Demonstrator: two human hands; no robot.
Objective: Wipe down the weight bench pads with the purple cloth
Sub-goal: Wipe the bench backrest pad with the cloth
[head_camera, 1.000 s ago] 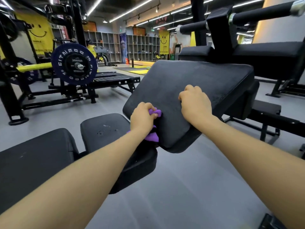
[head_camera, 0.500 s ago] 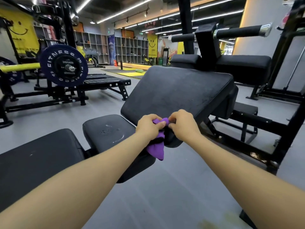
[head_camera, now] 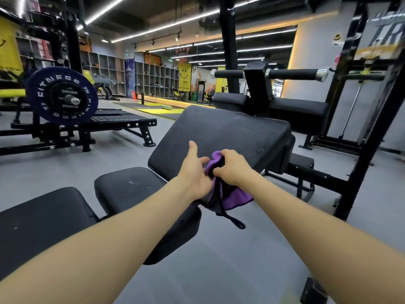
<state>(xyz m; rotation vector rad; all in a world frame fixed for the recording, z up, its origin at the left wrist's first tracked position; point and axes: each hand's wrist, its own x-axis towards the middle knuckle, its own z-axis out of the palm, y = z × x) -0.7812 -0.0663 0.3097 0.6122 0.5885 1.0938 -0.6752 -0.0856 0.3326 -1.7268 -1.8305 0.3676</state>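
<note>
While right hand (head_camera: 230, 170) bunches soft purple cloth (head_camera: 232, 197), matte angled pad (head_camera: 230, 132)

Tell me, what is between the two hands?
The purple cloth sits between them. The right hand grips its top while the left hand is open beside it, in front of the tilted bench pad, in the head view.

1. the right hand (head_camera: 232, 166) grips the purple cloth (head_camera: 233, 197) over the lower edge of the tilted back pad (head_camera: 221, 137), a black cord dangling below.
2. the left hand (head_camera: 194, 170) sits just beside it, fingers spread loose.
3. seat pad (head_camera: 135, 189) lies below; a blue weight plate (head_camera: 61, 95) stands far left.
</note>
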